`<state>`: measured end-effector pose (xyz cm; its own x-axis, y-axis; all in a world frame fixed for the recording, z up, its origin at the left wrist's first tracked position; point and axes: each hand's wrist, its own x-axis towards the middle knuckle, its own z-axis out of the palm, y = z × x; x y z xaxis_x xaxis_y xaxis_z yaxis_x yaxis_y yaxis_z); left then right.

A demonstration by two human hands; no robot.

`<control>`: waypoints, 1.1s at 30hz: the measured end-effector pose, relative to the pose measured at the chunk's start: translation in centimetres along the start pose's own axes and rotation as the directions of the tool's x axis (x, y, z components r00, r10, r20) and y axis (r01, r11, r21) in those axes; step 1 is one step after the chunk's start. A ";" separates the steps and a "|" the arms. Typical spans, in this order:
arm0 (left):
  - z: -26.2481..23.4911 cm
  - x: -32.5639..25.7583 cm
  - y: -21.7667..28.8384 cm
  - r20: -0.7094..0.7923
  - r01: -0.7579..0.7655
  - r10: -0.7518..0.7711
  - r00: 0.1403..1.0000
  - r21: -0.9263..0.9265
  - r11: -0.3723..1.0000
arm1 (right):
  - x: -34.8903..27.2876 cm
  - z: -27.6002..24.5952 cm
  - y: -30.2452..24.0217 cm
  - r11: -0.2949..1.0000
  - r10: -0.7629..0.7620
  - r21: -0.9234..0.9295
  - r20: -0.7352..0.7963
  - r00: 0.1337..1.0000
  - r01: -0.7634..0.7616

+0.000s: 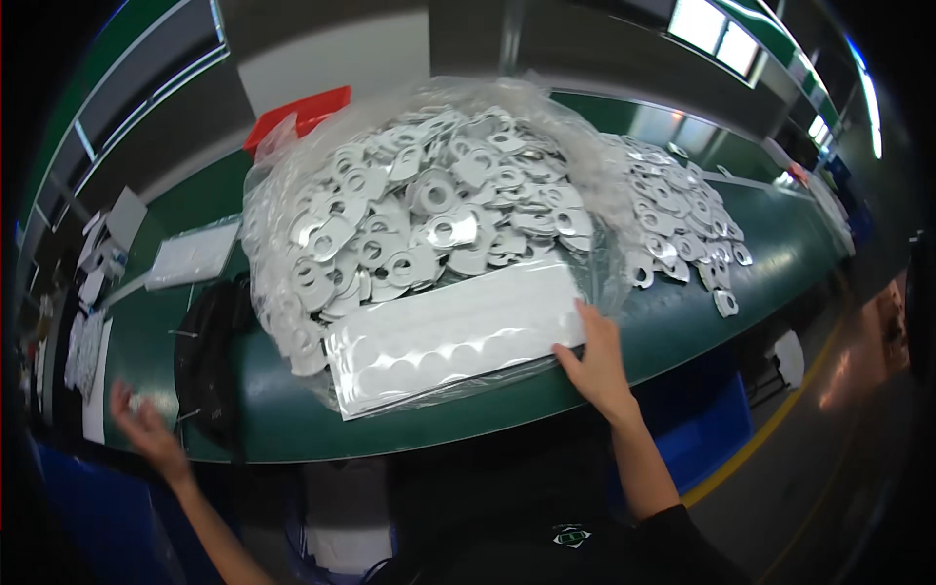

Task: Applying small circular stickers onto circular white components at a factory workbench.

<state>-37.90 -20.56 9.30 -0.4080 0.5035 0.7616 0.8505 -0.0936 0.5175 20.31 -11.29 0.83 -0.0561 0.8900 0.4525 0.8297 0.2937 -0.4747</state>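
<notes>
A white rectangular sheet (458, 336) with a row of round outlines lies at the near side of a large heap of flat grey-white ring-shaped pieces (439, 195). The heap spills out of an open clear plastic bag (585, 166). At the right end of the sheet, my right hand (600, 366) grips its edge, thumb on the near side. My left hand (146, 429) is raised by the left part of the table, fingers apart and holding nothing. A black bundle (210, 361) with thin metal pins lies to the right of it.
More loose ring-shaped pieces (682, 210) spread over the green table (487, 419) at the right. Behind the bag stands a red bin (297, 117). A flat white packet (195, 255) lies at the far left. Below the table's right edge sits a blue crate (697, 429).
</notes>
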 end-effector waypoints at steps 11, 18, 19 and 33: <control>20.8 -9.1 20.5 0.690 -0.220 0.464 0.556 -0.415 0.883 | 6.6 -0.7 1.8 0.984 0.150 0.052 0.266 0.952 -0.169; 27.9 -4.3 14.7 0.336 -0.316 0.319 0.886 -0.065 0.947 | 13.7 0.5 7.0 0.992 -0.123 0.027 0.138 0.983 0.121; 28.6 -3.4 12.6 0.293 -0.297 0.272 0.917 0.041 0.954 | 15.4 1.7 8.4 0.978 -0.204 -0.029 0.068 0.977 0.206; 32.5 0.8 10.2 0.305 0.080 -0.154 0.940 0.241 0.967 | 23.5 14.9 -4.5 0.981 -0.010 0.194 0.041 0.999 0.002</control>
<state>-18.79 6.79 2.54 -0.4132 0.7495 0.5172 0.8699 0.1569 0.4676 6.99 13.50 2.28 -0.0871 0.9005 0.4261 0.7058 0.3576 -0.6115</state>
